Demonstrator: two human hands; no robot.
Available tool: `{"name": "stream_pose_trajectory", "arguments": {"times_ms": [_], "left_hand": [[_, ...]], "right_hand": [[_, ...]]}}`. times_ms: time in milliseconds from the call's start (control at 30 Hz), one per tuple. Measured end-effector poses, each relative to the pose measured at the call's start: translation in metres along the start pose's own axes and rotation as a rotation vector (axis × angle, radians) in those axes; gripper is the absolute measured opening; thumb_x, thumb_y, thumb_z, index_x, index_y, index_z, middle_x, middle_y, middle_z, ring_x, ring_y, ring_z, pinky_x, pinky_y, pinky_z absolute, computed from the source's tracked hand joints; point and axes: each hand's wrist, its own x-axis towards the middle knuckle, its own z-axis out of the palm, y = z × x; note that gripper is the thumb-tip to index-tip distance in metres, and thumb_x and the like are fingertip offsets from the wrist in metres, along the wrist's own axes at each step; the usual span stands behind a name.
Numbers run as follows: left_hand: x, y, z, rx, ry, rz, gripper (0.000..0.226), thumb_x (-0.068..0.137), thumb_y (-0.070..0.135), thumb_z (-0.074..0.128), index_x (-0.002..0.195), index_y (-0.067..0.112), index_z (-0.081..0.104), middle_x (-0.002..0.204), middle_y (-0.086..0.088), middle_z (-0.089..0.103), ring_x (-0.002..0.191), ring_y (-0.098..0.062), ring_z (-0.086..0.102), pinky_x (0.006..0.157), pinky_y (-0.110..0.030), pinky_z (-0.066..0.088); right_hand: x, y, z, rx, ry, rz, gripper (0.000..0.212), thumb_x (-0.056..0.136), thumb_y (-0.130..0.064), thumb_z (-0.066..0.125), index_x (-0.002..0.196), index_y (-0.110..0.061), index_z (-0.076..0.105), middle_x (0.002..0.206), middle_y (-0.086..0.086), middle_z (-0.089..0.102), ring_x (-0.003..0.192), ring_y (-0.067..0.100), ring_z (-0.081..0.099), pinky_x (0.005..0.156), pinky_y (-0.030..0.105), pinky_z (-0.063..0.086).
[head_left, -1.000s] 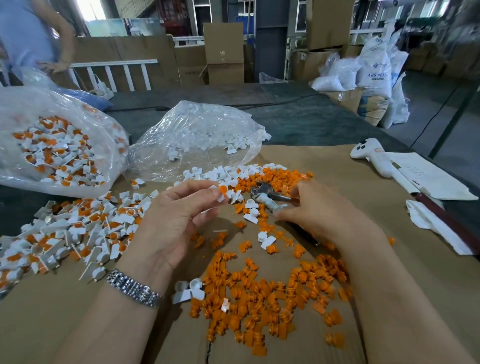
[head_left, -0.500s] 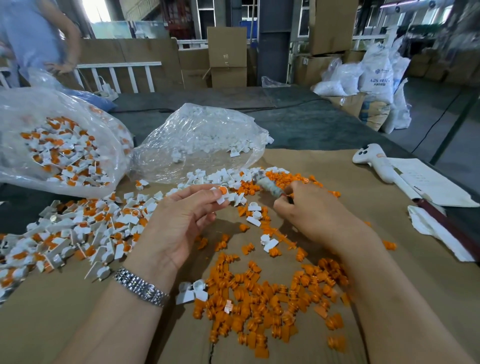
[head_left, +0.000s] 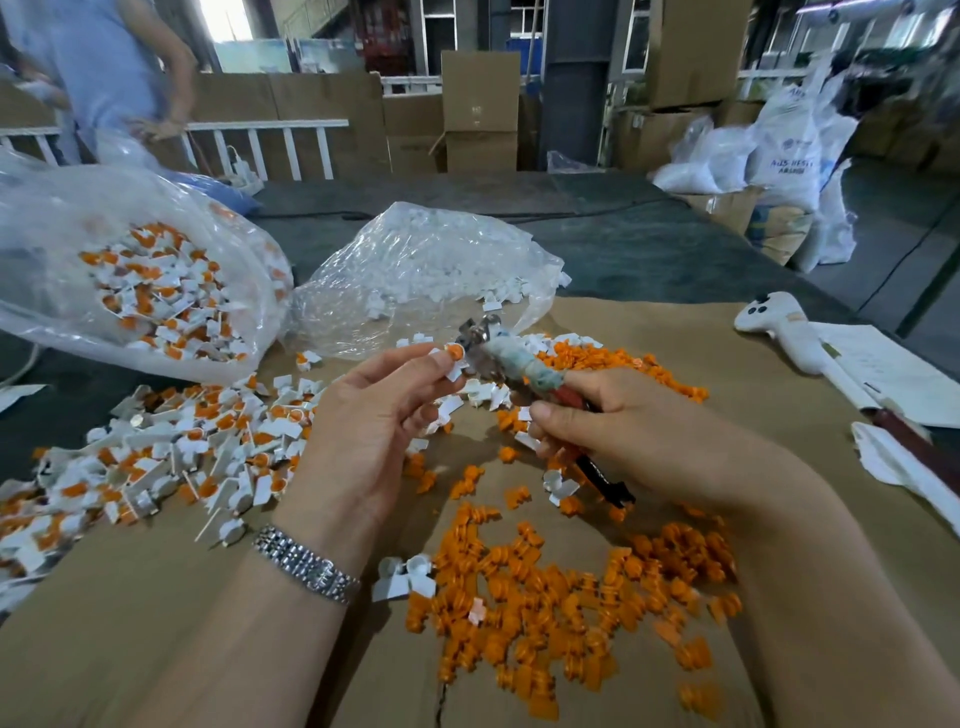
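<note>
The right hand (head_left: 623, 431) grips the pliers (head_left: 511, 362), long axis slanting from lower right to upper left, nose seemingly touching the clip (head_left: 453, 357) pinched by the left hand (head_left: 374, 421)

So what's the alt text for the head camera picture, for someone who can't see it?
A person's left hand pinches a white clip with an orange plug, while the right hand grips cloth-wrapped pliers with their tip beside the clip. Below lie loose orange plugs on a cardboard sheet; two clear bags sit behind.
</note>
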Motion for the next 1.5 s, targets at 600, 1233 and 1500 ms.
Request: {"name": "stream_pose_trajectory", "arguments": {"times_ms": [600, 1233, 1500], "left_hand": [[-0.003, 0.000, 0.003, 0.078, 0.035, 0.039, 0.010, 0.083, 0.013, 0.080, 0.092, 0.012, 0.079, 0.091, -0.009, 0.079, 0.086, -0.018, 0.073, 0.063, -0.018, 0.052], [0.000, 0.000, -0.008, 0.574, 0.214, 0.219, 0.012, 0.096, 0.020, 0.070, 0.096, 0.028, 0.078, 0.086, 0.010, 0.077, 0.082, -0.007, 0.071, 0.072, -0.024, 0.052], [0.004, -0.022, 0.000, 1.460, -0.005, 0.583, 0.025, 0.097, 0.018, 0.060, 0.114, 0.029, 0.075, 0.118, 0.010, 0.061, 0.119, -0.017, 0.051, 0.102, -0.041, 0.030]], "right_hand": [[-0.004, -0.008, 0.006, -0.237, 0.032, -0.056, 0.030, 0.101, -0.048, 0.048, 0.083, -0.026, 0.059, 0.077, 0.001, 0.066, 0.070, 0.014, 0.063, 0.068, 0.036, 0.052], [0.006, 0.010, -0.007, -0.363, 0.234, 0.063, 0.029, 0.098, -0.055, 0.051, 0.110, -0.029, 0.056, 0.086, -0.010, 0.057, 0.071, 0.002, 0.057, 0.060, 0.024, 0.042], [0.022, 0.040, -0.003, -0.767, 0.249, 0.491, 0.056, 0.096, -0.056, 0.053, 0.133, -0.014, 0.049, 0.140, 0.017, 0.046, 0.130, 0.036, 0.044, 0.108, 0.053, 0.039]]}}
